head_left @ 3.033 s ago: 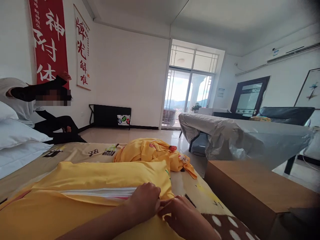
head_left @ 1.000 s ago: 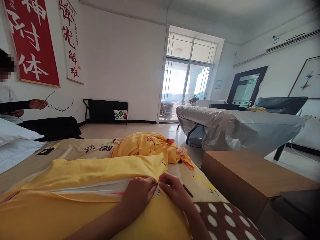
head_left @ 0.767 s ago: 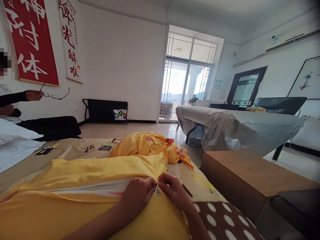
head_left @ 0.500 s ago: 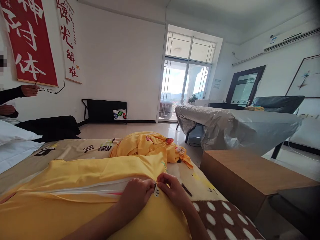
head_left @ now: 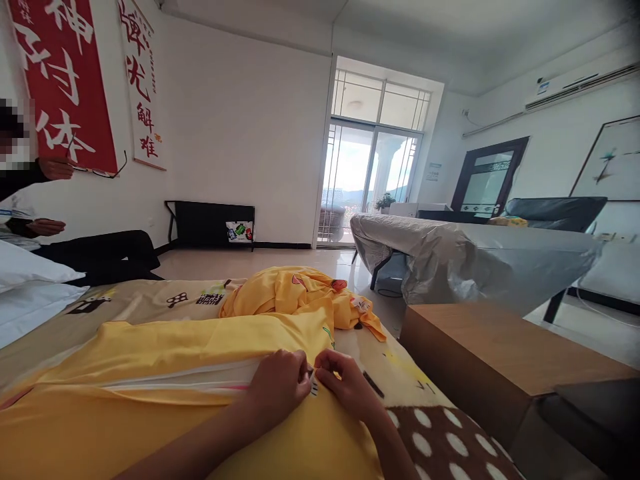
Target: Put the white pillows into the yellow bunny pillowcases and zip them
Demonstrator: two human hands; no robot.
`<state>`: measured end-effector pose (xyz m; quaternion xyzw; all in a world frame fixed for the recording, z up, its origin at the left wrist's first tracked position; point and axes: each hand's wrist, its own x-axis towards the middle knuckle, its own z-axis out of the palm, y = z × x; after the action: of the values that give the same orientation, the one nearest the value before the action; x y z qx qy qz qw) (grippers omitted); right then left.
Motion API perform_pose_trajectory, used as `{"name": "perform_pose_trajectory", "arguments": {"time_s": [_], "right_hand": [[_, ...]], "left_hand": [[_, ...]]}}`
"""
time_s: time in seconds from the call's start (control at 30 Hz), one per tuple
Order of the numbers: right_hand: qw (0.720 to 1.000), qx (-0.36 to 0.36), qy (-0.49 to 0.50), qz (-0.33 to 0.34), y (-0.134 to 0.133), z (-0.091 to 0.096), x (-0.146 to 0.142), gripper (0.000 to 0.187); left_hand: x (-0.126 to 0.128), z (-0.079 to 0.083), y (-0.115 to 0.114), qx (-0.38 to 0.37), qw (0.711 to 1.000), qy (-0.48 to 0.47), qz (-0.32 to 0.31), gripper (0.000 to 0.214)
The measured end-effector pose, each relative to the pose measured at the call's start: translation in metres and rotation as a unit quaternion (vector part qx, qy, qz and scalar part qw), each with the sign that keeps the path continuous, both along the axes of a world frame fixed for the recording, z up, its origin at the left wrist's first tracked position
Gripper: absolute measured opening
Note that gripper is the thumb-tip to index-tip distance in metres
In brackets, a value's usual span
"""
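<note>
Yellow cover (head_left: 165,343) lies spread on the bed (head_left: 150,300), its open slit showing white filling. Left grip (head_left: 280,387) and right grip (head_left: 345,383) meet at the slit's end, both pinching its edge; whatever sits between the fingertips is too small to make out. Crumpled yellow cloth (head_left: 300,293) lies beyond, and a wooden box (head_left: 500,360) stands to the right.

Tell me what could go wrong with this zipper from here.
1. The left hand and right hand both pinch the zipper end closely; loose yellow cover could snag in it.
2. The white pillow shows through the open gap, so it might get caught too.
</note>
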<state>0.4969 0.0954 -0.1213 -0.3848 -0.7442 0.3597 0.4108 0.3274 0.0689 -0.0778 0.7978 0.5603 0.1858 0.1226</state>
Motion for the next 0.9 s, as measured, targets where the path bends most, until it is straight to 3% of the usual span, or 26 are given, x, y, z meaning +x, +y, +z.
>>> {"name": "perform_pose_trajectory", "arguments": {"time_s": [0.17,0.4,0.57,0.8,0.9], "right_hand": [[1.000,0.001,-0.013,0.001,0.000,0.000,0.002,0.021],[0.997,0.017,-0.068,-0.019,-0.003,0.005,0.003,0.013],[0.996,0.031,-0.079,-0.019,-0.007,0.009,0.003,0.013],[0.992,0.036,-0.120,-0.019,-0.006,0.012,0.007,0.010],[0.979,0.110,-0.156,-0.066,-0.012,0.014,-0.004,0.013]], "left_hand": [[-0.002,0.014,-0.003,-0.006,0.998,0.056,-0.006,0.021],[-0.005,0.019,0.008,-0.049,0.998,-0.033,0.024,0.011],[-0.012,0.032,0.012,-0.098,0.994,-0.054,0.009,0.014],[-0.057,0.042,-0.002,-0.136,0.989,-0.057,0.016,0.007],[-0.075,0.040,-0.013,-0.087,0.996,-0.023,0.014,0.011]]}}
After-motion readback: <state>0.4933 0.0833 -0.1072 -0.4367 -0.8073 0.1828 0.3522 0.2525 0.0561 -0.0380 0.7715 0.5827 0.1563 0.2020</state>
